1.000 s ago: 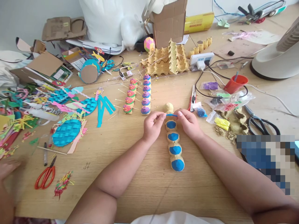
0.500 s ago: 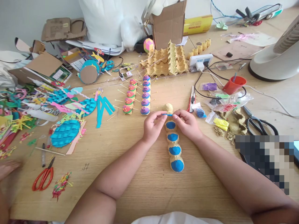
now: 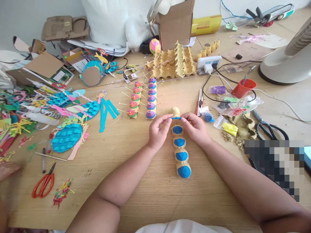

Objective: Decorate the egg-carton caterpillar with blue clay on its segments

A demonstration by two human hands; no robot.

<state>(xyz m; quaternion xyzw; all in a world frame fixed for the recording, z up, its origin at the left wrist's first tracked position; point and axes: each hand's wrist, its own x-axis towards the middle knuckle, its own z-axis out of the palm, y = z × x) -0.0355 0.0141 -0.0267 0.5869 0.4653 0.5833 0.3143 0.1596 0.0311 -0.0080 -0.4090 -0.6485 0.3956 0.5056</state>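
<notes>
A thin strip of blue clay [image 3: 176, 118] is pinched at its two ends between my left hand [image 3: 159, 131] and my right hand [image 3: 195, 129]. Just below it on the table runs a strip cut from an egg carton [image 3: 180, 149], its cups lined up toward me. Several of the cups carry blue clay patches on top. The farthest cup [image 3: 174, 112], beyond my fingers, shows bare tan pulp. Left of my hands stand two finished-looking rows of painted cups, one red and green [image 3: 133, 104], one purple and blue [image 3: 151, 105], with thin sticks poking out.
To the right lie a box cutter [image 3: 200, 103], a blue clay packet [image 3: 209, 117], a yellow clay packet [image 3: 229, 128], black-handled scissors [image 3: 270, 127] and a red cup [image 3: 244, 88]. Red scissors [image 3: 44, 184] and blue woven paper [image 3: 67, 138] lie left. Another person's hand [image 3: 9, 170] is at the left edge.
The blue clay strip looks slightly longer and straighter, its right end a little farther right. Both hands stay nearly in place. The other person's hand at the left edge has shifted slightly.
</notes>
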